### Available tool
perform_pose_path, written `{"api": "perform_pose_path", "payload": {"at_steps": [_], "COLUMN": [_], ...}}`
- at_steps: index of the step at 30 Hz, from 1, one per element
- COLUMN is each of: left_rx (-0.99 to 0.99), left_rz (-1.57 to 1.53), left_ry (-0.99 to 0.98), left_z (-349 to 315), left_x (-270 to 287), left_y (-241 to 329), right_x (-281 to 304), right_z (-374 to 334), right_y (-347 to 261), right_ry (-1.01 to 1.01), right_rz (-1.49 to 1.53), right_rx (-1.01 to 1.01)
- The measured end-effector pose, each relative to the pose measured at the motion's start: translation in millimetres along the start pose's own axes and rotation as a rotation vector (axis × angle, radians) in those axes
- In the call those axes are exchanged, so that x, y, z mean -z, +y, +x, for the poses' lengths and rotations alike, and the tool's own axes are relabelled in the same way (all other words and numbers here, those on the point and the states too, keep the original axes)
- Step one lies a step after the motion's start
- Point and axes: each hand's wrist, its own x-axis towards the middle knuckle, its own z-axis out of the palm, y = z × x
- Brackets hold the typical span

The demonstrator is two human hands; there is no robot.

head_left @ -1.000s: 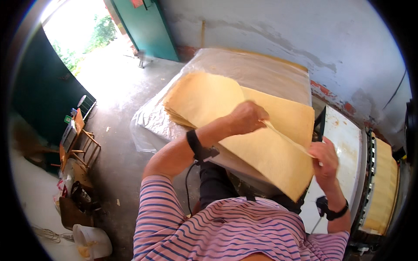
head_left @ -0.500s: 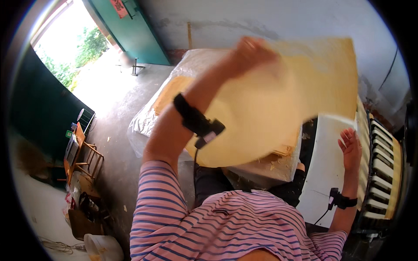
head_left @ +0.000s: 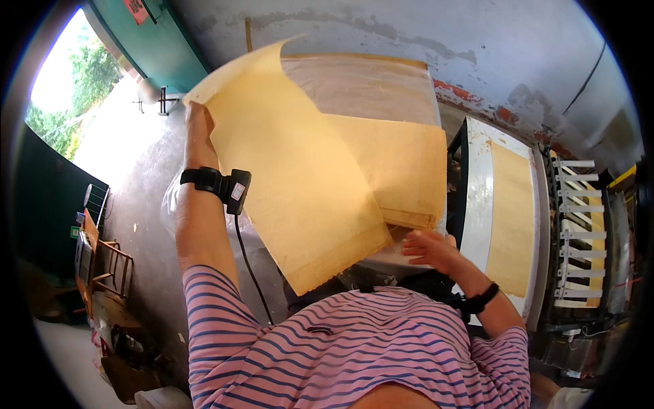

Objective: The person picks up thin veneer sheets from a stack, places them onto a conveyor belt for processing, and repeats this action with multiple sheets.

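Far L., a wooden stool [head_left: 112,266] stands nr. a wall; beyond it, a green door [head_left: 153,48] hangs open to daylight. Next, the worker's L. hand [head_left: 196,111] is up at the far-L. corner of a pale-yellow sheet [head_left: 293,170], mostly hidden behind it; can't tell if the fingers pinch or just prop. The sheet is raised over the L. side of the table [head_left: 361,82], its far edge curled, its nr. end hanging toward the striped shirt [head_left: 361,334]. R. of it, partly covered, a pile of like sheets [head_left: 402,160] lies flat on the plastic-wrapped tabletop. The R. hand [head_left: 432,252] is nr. the pile's nr. edge, fingers spread, apart from the raised sheet, nothing visible in its grasp. Farther R., one more sheet [head_left: 511,211] lies on a white bed [head_left: 480,198], w/ a slatted rack [head_left: 579,238] beyond. Progress, judging by how things lie: a fair no. of sheets already piled; this one approx. midway in handling, lifted but not yet flat; at least the sheet on the bed seems left.
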Motion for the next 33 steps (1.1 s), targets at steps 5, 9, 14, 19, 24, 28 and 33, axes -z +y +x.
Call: {"api": "perform_pose_path", "payload": {"at_steps": [5, 9, 14, 19, 24, 28, 33], "left_rx": [0.177, 0.255, -0.156, -0.211, -0.274, -0.213, 0.125], "left_rz": [0.08, 0.243, 0.484, 0.16, -0.369, -0.54, 0.377], "left_ry": [0.255, 0.481, 0.382, 0.22, 0.137, 0.213, 0.523], "left_z": [28, 16, 10, 1, 8, 16, 6], "left_x": [78, 79, 107, 91, 81, 83, 103], "left_y": [-58, -56, -42, -4, 28, 11, -106], "right_x": [-38, -48, -65, -82, -64, -36, 6], "right_z": [49, 61, 43, 14, 7, 24, 81], "right_y": [57, 66, 53, -5, -99, -170, -194], "right_ry": [-0.108, 0.011, 0.012, 0.056, 0.132, 0.097, 0.198], "right_rz": [0.251, 0.412, 0.275, -0.039, -0.017, -0.007, -0.126], "right_rx": [-0.225, -0.164, -0.012, 0.333, 0.621, 0.729, 0.651]}}
